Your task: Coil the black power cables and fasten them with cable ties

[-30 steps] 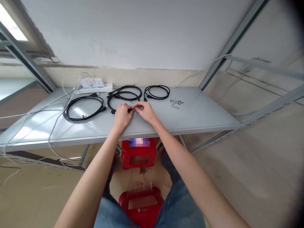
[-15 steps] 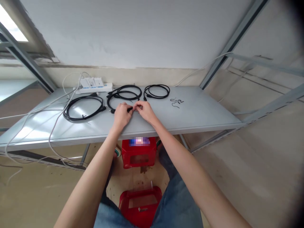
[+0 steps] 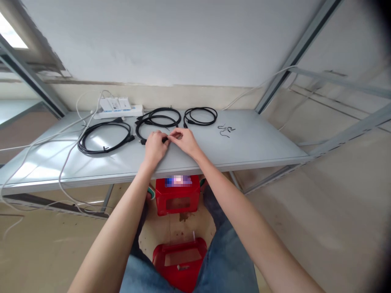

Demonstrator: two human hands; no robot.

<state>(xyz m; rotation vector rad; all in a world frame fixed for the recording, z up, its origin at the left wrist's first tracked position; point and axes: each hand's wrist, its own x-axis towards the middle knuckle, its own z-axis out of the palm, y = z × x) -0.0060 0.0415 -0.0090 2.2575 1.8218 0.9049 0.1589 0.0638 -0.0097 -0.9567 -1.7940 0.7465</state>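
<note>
My left hand (image 3: 155, 147) is closed around the near side of a coiled black cable (image 3: 137, 129), close to the front of the grey shelf (image 3: 253, 142). One plug of that cable sticks out at the hand's left. My right hand (image 3: 185, 140) has its thumb and forefinger pinched together beside the left fingertips. Whatever lies in that pinch is too small and covered to make out. Several short black twist ties (image 3: 225, 130) lie loose to the right of my hands.
More coiled black cables lie on the shelf: one at left (image 3: 91, 152) with a tie, one behind, and one at right (image 3: 216, 117). A white power strip (image 3: 139, 110) stands at the back left, with white cords over the left edge. Red stools (image 3: 177, 199) are below.
My right fingertips have shifted slightly left, nearer the left hand. The left hand keeps its grip on the cable. The whole view has moved slightly.
</note>
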